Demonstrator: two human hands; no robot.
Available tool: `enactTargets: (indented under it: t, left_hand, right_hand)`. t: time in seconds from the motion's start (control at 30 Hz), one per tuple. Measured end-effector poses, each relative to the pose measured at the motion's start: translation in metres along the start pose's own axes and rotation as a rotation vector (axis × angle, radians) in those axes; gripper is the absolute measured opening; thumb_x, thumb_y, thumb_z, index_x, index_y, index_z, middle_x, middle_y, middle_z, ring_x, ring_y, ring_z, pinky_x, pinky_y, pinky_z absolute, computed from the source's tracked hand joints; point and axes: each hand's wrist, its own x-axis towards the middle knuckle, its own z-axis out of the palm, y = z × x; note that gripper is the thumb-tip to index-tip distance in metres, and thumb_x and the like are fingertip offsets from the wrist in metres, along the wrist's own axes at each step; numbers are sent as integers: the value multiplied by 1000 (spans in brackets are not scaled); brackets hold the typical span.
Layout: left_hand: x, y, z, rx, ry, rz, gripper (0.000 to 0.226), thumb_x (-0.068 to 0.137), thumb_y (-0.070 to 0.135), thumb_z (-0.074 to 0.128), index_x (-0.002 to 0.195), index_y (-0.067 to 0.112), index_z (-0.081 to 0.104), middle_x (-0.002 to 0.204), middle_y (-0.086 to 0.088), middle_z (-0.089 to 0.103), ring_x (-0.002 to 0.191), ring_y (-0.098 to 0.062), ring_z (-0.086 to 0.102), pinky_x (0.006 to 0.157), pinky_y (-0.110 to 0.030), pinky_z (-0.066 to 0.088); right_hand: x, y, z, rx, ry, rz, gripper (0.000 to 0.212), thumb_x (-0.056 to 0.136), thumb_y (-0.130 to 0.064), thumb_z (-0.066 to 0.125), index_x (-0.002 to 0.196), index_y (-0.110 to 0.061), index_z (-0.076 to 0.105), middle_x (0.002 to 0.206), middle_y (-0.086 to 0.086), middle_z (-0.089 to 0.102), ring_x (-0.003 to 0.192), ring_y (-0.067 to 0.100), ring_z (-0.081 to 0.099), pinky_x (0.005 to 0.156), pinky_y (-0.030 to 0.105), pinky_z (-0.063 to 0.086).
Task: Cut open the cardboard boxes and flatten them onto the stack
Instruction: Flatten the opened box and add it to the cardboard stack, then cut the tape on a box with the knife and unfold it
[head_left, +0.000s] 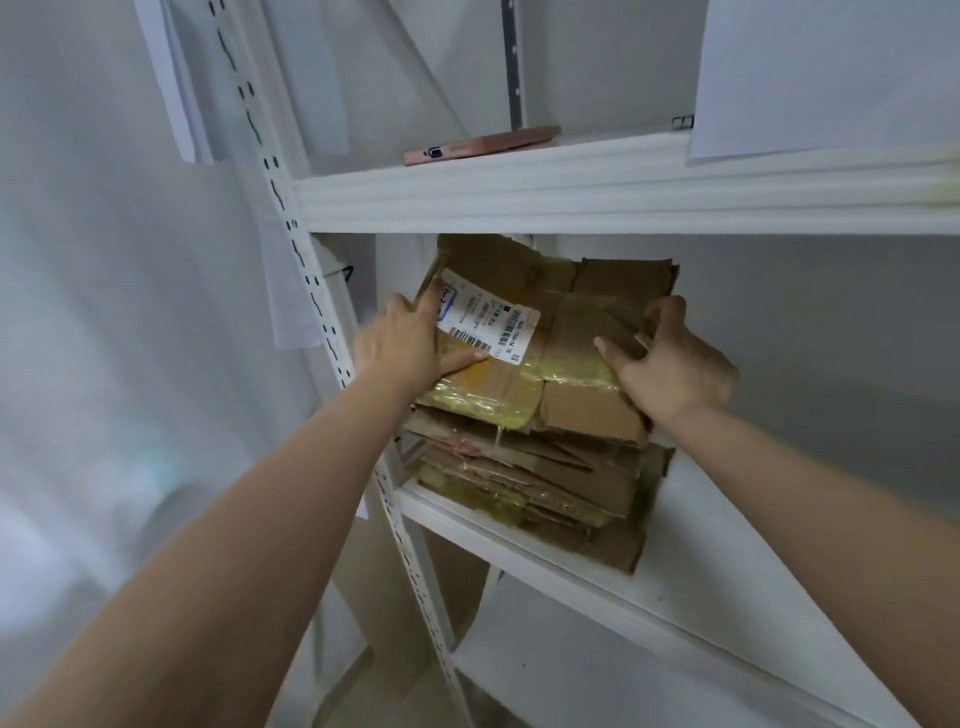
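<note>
A flattened cardboard box (550, 332) with yellowish tape and a white shipping label lies on top of a stack of flattened boxes (540, 483) on the middle shelf (691, 561) of a white rack. My left hand (402, 345) grips the top box's left edge, thumb lying over the label's lower corner. At the box's right edge, my right hand (670, 364) holds it with fingers curled over the rim and thumb on the top face. No cutting tool is in view.
A pink phone (483, 145) lies on the upper shelf (571, 187). White sheets of paper hang at the top left and top right (826, 78). The perforated rack upright (332, 332) runs just left of my left hand. A lower shelf (597, 675) shows below.
</note>
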Motion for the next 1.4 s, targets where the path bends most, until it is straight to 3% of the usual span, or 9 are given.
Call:
enactTargets:
  t: [0.17, 0.4, 0.63, 0.73, 0.83, 0.9, 0.97, 1.07, 1.4]
  left_hand:
    - [20, -16, 34, -34, -108, 78, 98, 66, 89, 42, 144, 31, 30, 110, -12, 50, 89, -29, 57, 64, -35, 47]
    - [16, -29, 97, -161, -294, 138, 88, 80, 82, 29, 149, 28, 19, 123, -13, 52, 102, -32, 59, 71, -35, 46]
    - [49, -34, 82, -267, -335, 235, 81, 85, 77, 31, 142, 19, 39, 127, -14, 53, 112, -33, 55, 90, -44, 49]
    - [54, -20, 70, -325, -354, 316, 80, 87, 75, 32, 144, 20, 39, 138, -12, 48, 121, -32, 49, 96, -44, 45]
    - [49, 2, 68, -308, -397, 439, 80, 88, 75, 29, 147, 20, 34, 151, -11, 37, 136, -32, 36, 109, -47, 32]
    - [47, 13, 76, -227, -400, 508, 80, 87, 76, 23, 150, 26, 27, 157, -9, 26, 144, -32, 22, 115, -52, 13]
    - [47, 19, 89, -166, -422, 530, 81, 84, 79, 16, 152, 35, 15, 161, -7, 12, 148, -35, 4, 113, -59, -6]
    - [41, 22, 116, -62, -449, 558, 87, 78, 85, 11, 152, 40, 2, 162, -6, -4, 147, -35, -10, 108, -63, -15]
    - [22, 24, 170, -242, -489, 510, 86, 79, 84, 15, 152, 42, 2, 162, -2, -5, 148, -28, -9, 114, -59, -4]
  right_hand:
    - [-2, -8, 27, -59, -45, 57, 57, 84, -71, 43, 116, -25, 34, 84, -2, 62, 70, 23, 60, 55, 26, 42]
    - [-20, -4, 62, -66, -158, 143, 64, 83, -73, 43, 123, -23, 39, 104, 1, 61, 99, 28, 62, 66, 29, 44]
    - [-8, -18, 45, -204, -58, 186, 77, 81, -78, 35, 119, -12, 48, 110, 13, 50, 93, 33, 59, 63, 32, 43]
    - [2, -31, 37, -119, 29, 182, 60, 92, -60, 39, 116, -8, 53, 112, 15, 50, 87, 32, 58, 65, 31, 43]
    - [8, -44, 37, -180, 7, 1, 31, 98, -28, 41, 117, -10, 57, 121, 15, 50, 89, 32, 57, 69, 32, 44]
    - [8, -49, 52, -184, -129, -121, 37, 99, -26, 39, 134, -19, 49, 144, 12, 39, 125, 35, 43, 97, 41, 41]
    - [7, -46, 72, -188, -295, -141, 45, 101, -37, 31, 146, -33, 31, 159, 3, 15, 146, 31, 9, 116, 53, 15]
    - [-1, -26, 104, -248, -434, -77, 50, 100, -51, 21, 149, -42, 18, 161, -2, 4, 147, 28, -4, 114, 58, 1]
    - [-6, -6, 137, -240, -501, -39, 51, 99, -52, 24, 148, -47, 11, 161, -4, 2, 147, 26, -3, 113, 59, 8]
